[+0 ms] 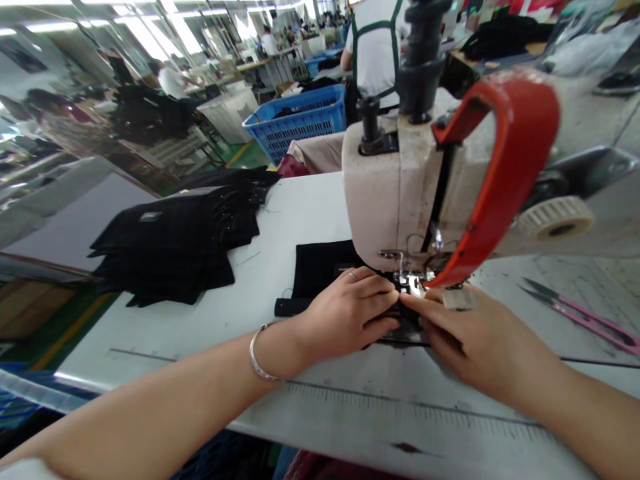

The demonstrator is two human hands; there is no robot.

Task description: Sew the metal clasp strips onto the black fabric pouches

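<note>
A black fabric piece (317, 267) with a small label lies under the head of a white sewing machine (373, 193). My left hand (353, 307) rests on it left of the presser foot (411, 283), with its curled fingers and thumb gripping the cloth. To the right of the foot, my right hand (475, 333) holds the fabric's near edge, index finger reaching toward my left fingertips. Its thumb and lower fingers are partly hidden. The needle area is partly covered by the red curved machine arm (520, 153).
Stacked black fabric pieces (175, 233) lie at the table's left. Pink-handled scissors (585, 317) rest at right. A printed ruler (425, 410) runs along the table's near side. Beyond stand a blue crate (300, 123) and a person in a white top (376, 57).
</note>
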